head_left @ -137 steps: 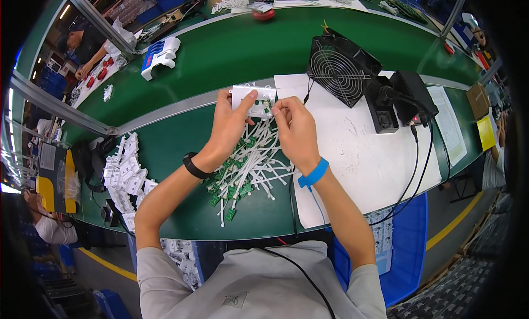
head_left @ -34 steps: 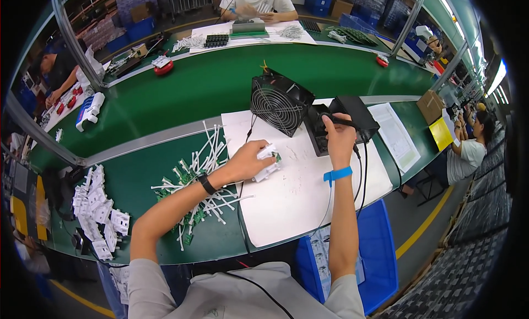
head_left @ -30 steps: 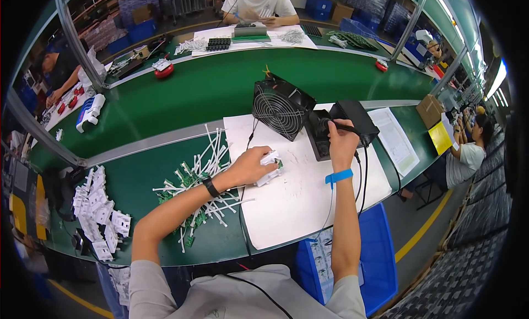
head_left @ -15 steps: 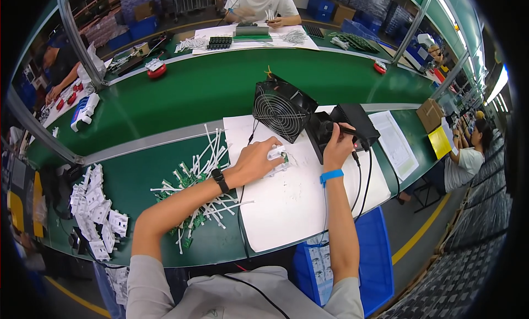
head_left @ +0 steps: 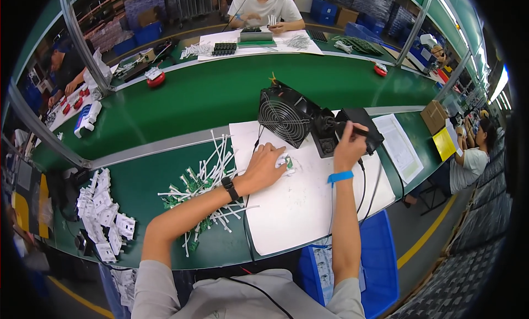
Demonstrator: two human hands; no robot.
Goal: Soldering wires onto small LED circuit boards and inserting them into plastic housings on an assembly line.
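Observation:
On the white sheet [head_left: 281,220], my left hand [head_left: 265,167] is closed on a white plastic housing [head_left: 280,161] with a small green circuit board [head_left: 289,163] at its right side. The fingers cover much of the housing. My right hand [head_left: 349,147] grips the black handle of a soldering iron [head_left: 359,132] beside its black stand [head_left: 325,145]; the iron's tip cannot be made out. Behind the stand is a black box [head_left: 368,119] with cables. A black fan with a round wire guard [head_left: 284,120] stands just beyond my left hand.
Left of the sheet lie green boards with white wires [head_left: 193,181] and a heap of white housings [head_left: 102,214]. Papers [head_left: 399,145] lie at right. A blue bin [head_left: 380,253] stands below the table edge. Across the green belt [head_left: 209,87] another person [head_left: 267,10] works.
The view has shifted slightly. My right hand has moved a little with the soldering iron, near its stand. The left hand has flattened more over the white housing.

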